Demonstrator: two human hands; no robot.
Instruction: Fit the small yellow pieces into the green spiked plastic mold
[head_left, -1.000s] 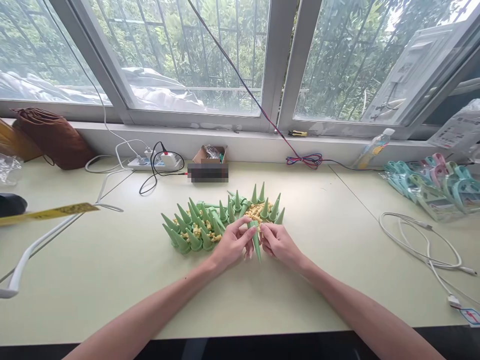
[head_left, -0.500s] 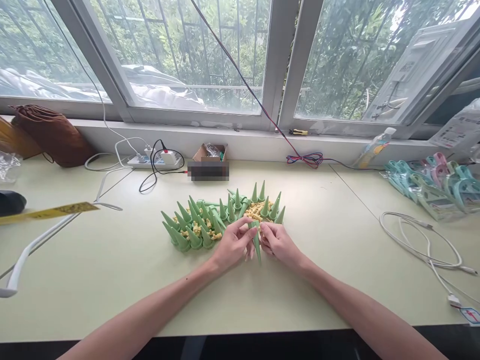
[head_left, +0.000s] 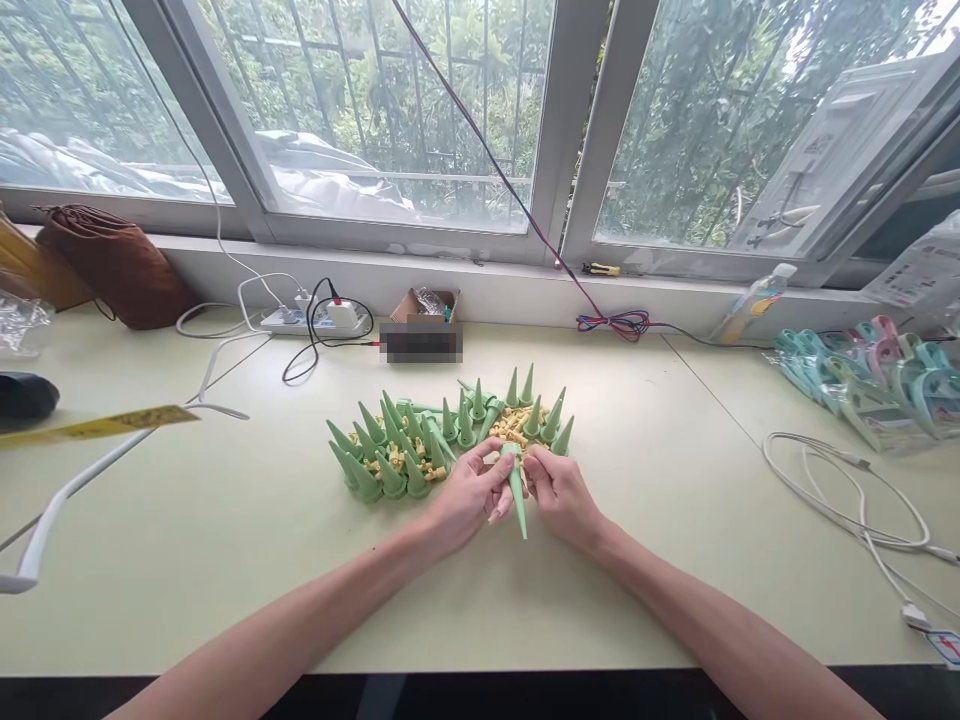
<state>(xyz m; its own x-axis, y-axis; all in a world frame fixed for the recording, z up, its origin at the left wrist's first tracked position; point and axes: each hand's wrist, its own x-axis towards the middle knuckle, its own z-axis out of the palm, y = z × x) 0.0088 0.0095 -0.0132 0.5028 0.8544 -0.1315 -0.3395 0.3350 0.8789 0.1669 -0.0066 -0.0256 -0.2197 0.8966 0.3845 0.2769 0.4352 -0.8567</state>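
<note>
Between the left fingers (head_left: 495,471), a green spike (head_left: 517,488), right fingers (head_left: 541,470) beside.

In left hand (head_left: 466,492), plain green on cone (head_left: 518,495). Just beyond left hand, similar green on spikes (head_left: 448,425), straw yellow on fittings (head_left: 512,424). Well left of left hand, yellow with dark markings on strip (head_left: 97,427).

Bare tabletop (head_left: 487,610) is stretching between the left forearm (head_left: 322,590) and right forearm (head_left: 675,590), leaving a hand room to pass nearer the person than the held green cone (head_left: 518,495). Clustered upright cones (head_left: 391,478) are blocking the way beyond the left hand (head_left: 466,492), while a loose white cable (head_left: 864,538) is lying well to the right.
</note>
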